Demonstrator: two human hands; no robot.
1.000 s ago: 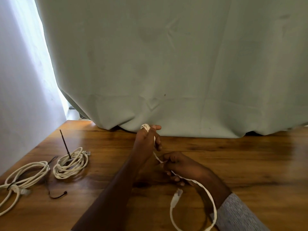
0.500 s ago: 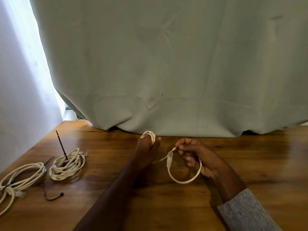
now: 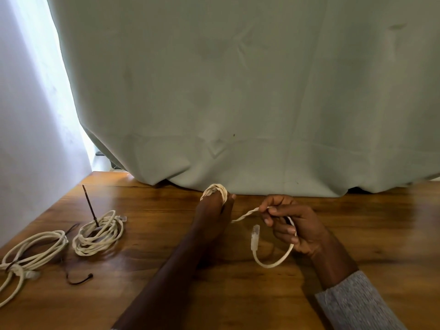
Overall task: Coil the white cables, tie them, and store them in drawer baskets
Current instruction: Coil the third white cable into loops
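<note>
White cable (image 3: 245, 216) is wound in several turns round the fingers of the left hand (image 3: 212, 217) at centre frame, coil sitting at the fingertips, 12 o'clock of that hand. Left grip: fingers look extended inside the coil, thumb alongside – how tight can't be told. A twisted run of cable goes from the coil towards 3 o'clock, to the right hand (image 3: 295, 227). Right grip: thumb & forefinger pinched on the cable, other fingers curled round it. Below, the tail hangs in a loop, plug end (image 3: 255, 238) pointing up, at 9 o'clock of the right hand. On the wooden table (image 3: 238, 294), at 9 o'clock of the left arm – coiled cable (image 3: 98, 234) w/ a dark tie (image 3: 90, 204) sticking up. Further left at frame edge, a second coil (image 3: 31, 253). A loose dark tie (image 3: 79, 279) lies between, nearer the cam. Pale curtain (image 3: 238, 91) hangs behind.
</note>
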